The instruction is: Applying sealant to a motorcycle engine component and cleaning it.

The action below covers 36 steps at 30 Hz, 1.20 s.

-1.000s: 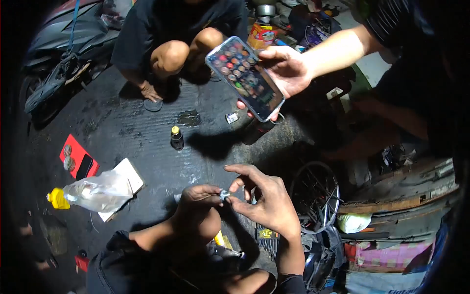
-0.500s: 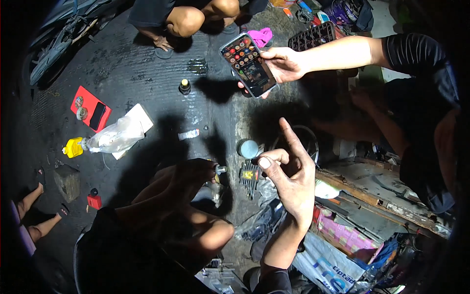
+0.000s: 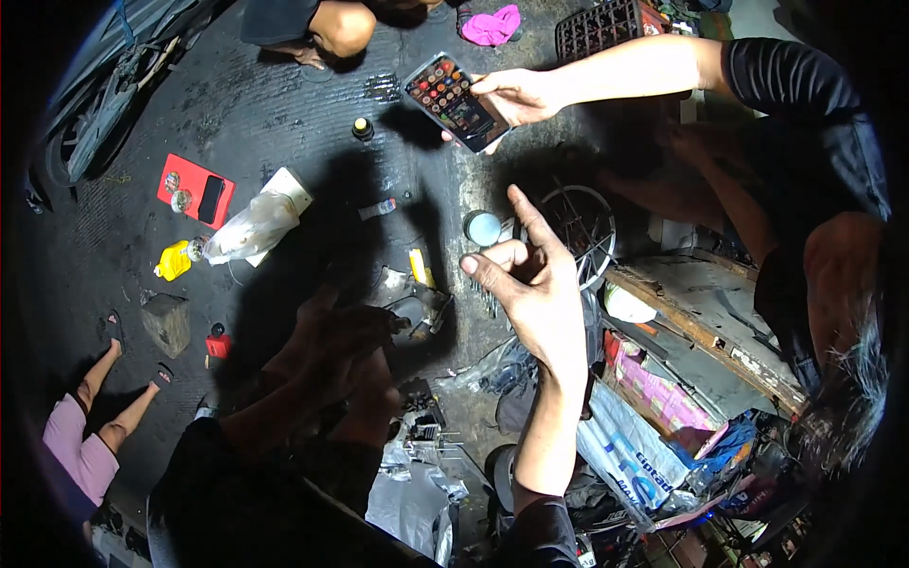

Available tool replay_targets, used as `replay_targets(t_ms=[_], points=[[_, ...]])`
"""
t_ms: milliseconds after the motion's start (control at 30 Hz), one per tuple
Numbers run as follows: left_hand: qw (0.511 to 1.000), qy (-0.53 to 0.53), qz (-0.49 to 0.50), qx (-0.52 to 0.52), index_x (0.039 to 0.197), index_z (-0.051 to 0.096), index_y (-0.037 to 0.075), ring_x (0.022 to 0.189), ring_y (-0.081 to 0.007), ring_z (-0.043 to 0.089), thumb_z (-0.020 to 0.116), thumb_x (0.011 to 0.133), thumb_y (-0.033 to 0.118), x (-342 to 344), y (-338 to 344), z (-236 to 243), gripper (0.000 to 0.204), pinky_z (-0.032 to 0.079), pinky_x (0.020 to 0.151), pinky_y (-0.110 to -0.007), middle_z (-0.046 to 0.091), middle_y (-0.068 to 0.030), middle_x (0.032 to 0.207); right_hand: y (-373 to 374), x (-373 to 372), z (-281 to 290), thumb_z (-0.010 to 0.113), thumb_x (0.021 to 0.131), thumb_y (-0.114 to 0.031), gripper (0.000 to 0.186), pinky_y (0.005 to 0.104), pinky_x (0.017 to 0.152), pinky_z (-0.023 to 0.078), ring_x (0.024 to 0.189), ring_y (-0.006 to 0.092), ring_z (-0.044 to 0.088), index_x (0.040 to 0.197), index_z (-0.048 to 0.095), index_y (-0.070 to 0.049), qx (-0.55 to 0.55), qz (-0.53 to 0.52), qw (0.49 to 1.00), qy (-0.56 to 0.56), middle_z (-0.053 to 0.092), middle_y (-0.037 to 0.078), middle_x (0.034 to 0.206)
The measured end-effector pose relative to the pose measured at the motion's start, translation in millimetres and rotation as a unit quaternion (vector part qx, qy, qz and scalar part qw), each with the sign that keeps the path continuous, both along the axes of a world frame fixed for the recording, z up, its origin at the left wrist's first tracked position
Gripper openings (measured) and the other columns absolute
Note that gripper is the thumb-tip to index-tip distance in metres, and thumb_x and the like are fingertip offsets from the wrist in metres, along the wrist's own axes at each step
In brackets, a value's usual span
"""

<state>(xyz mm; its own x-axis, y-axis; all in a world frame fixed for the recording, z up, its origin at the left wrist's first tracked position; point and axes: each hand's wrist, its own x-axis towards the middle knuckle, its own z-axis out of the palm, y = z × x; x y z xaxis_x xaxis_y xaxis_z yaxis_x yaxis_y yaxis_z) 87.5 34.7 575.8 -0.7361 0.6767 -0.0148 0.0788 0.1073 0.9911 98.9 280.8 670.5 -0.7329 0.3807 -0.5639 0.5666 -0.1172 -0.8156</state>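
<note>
My left hand (image 3: 348, 331) sits low in deep shadow, fingers curled around a small metal part (image 3: 401, 323) at its tips; the part is barely visible. My right hand (image 3: 532, 284) is raised beside it, palm toward me, fingers spread, index finger pointing up, with nothing in it. Just beyond my hands lie a dark metal piece (image 3: 426, 308) and a yellow strip (image 3: 419, 268) on the ground. Above, another person's hand (image 3: 516, 95) holds a lit phone (image 3: 454, 100) over the spot.
A round white lid (image 3: 483, 227) and a spoked wheel (image 3: 585, 227) lie by my right hand. On the left are a clear plastic bag (image 3: 251, 227), a yellow bottle (image 3: 172, 260), a red flat pack (image 3: 194, 189) and a stone block (image 3: 169, 323). A person squats at the top (image 3: 331, 24).
My hands have parted: the right one lifted away from the left and opened, its index finger up. My view shifted, and the other person's phone stayed over the ground.
</note>
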Motion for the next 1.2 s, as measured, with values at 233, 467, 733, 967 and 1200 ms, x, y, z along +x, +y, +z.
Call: replay_targets(t_ms=[233,467,733,967,1200], points=[[0.985,-0.103,-0.068,-0.118,0.104,0.065,0.005,0.095,-0.0254,0.067,0.063,0.086,0.011,-5,-22,-46,0.019,0.053,0.078,-0.036,0.068,-0.0158,0.099,-9,-10,-24,0.069,0.08,0.009,0.074,0.0194,0.073,0.049,0.068,0.0031,0.054,0.145,0.032,0.005,0.005,-0.019,0.999,0.028,0.064,0.0,0.074],[0.787,-0.601,0.137,-0.043,0.106,0.057,0.001,0.1,-0.0195,0.063,0.06,0.093,0.012,15,-5,-80,0.018,0.054,0.083,-0.029,0.063,-0.0168,0.11,-9,-10,-58,0.062,0.086,0.009,0.062,0.0234,0.079,0.052,0.076,0.0087,0.063,0.143,0.039,-0.001,0.041,-0.088,0.982,0.163,0.066,0.004,0.081],[0.887,-0.431,-0.138,-0.087,0.14,0.029,0.003,0.111,-0.0295,0.06,0.038,0.104,0.023,10,2,-108,0.042,0.052,0.095,-0.038,0.058,-0.0282,0.119,-7,-31,-72,0.066,0.085,0.004,0.065,0.0234,0.078,0.053,0.079,0.0105,0.065,0.143,0.036,0.003,-0.051,-0.098,0.982,0.154,0.069,0.007,0.085],[0.829,-0.541,-0.007,-0.145,0.122,0.051,0.0,0.099,-0.0188,0.062,0.062,0.09,0.017,34,4,-136,0.038,0.049,0.087,-0.031,0.064,-0.0151,0.107,3,-41,-88,0.07,0.082,0.006,0.065,0.0233,0.08,0.053,0.082,0.0109,0.065,0.141,0.041,0.001,-0.01,-0.079,0.983,0.165,0.068,0.007,0.084],[0.9,-0.371,-0.025,-0.229,0.098,0.071,0.0,0.086,-0.0093,0.064,0.077,0.079,0.015,55,-21,-178,0.025,0.05,0.079,-0.026,0.072,-0.0054,0.088,2,-51,-99,0.072,0.08,0.005,0.068,0.0235,0.081,0.052,0.084,0.0102,0.063,0.141,0.042,0.0,0.029,-0.06,0.977,0.203,0.066,0.007,0.085]])
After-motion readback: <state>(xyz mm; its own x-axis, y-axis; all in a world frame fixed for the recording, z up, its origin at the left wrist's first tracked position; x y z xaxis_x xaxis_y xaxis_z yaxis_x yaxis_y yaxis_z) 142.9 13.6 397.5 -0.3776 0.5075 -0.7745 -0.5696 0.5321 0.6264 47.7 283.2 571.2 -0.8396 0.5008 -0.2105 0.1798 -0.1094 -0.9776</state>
